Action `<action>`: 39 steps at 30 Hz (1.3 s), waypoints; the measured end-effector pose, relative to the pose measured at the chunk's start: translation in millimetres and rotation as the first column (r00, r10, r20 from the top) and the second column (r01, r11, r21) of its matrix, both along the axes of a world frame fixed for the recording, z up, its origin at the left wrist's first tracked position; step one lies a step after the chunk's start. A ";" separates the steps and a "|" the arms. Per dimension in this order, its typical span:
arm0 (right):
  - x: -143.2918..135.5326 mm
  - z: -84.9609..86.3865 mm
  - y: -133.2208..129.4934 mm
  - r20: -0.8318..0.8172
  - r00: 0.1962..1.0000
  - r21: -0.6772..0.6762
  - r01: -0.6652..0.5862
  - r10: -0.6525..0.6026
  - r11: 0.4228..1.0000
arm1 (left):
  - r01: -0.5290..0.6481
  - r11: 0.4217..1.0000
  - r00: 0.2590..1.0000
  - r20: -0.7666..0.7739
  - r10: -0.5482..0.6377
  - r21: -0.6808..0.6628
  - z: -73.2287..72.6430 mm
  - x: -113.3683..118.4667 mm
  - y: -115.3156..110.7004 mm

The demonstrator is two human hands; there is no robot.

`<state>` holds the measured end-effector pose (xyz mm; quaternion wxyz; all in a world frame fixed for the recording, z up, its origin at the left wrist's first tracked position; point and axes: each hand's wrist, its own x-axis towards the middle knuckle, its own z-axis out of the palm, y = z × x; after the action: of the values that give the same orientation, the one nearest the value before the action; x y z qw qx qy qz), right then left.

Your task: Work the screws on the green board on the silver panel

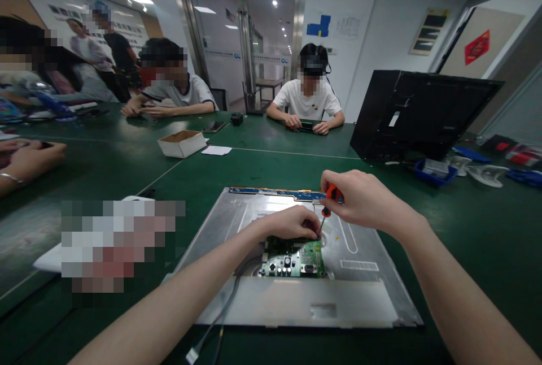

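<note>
A screwdriver (332, 192) with a red and black handle is gripped in my right hand (359, 198), its shaft slanting down to the upper right corner of a green circuit board (313, 263). Beside the tip, my left hand (294, 222) has its fingers bent together at that corner; what they hold, if anything, is hidden. The board lies on the silver metal back of a flat display panel (359, 297), and my left hand covers part of its far edge. A narrow blue circuit strip (271, 191) runs along the panel's far edge.
Grey cables (231, 300) with a white connector hang over the panel's near left side. A black monitor (419, 116) stands at the right, near a blue tray (436, 172). A white open box (182, 143) is beyond the panel. Several other people sit around the green table (262, 167).
</note>
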<state>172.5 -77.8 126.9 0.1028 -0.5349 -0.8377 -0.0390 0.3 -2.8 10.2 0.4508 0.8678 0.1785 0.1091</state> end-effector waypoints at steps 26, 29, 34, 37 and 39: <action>-1.0 0.6 -1.7 0.023 0.999 -0.001 -0.031 0.031 1.000 | -0.016 1.000 1.000 0.001 0.016 0.020 -0.9 -0.4 -1.0; 0.0 2.1 -2.1 0.099 0.995 0.042 0.026 -0.030 0.999 | -0.018 1.000 1.000 -0.003 0.018 0.018 -0.3 -0.4 -1.5; 0.6 1.9 -1.4 0.086 0.996 0.033 0.018 -0.020 0.999 | -0.025 0.999 1.000 -0.008 0.025 0.027 0.1 0.1 -1.7; -0.4 2.0 -2.6 0.039 0.999 0.016 -0.022 0.022 1.000 | -0.022 0.999 1.000 -0.009 0.022 0.028 0.4 0.6 -1.5; -1.2 2.0 -3.3 0.030 0.999 0.013 -0.036 0.035 0.999 | -0.021 0.999 1.000 -0.009 0.021 0.026 0.7 1.0 -1.5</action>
<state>171.3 -81.1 128.8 0.0944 -0.5187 -0.8482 -0.0508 1.3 -4.3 11.0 0.4374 0.8722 0.1882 0.1124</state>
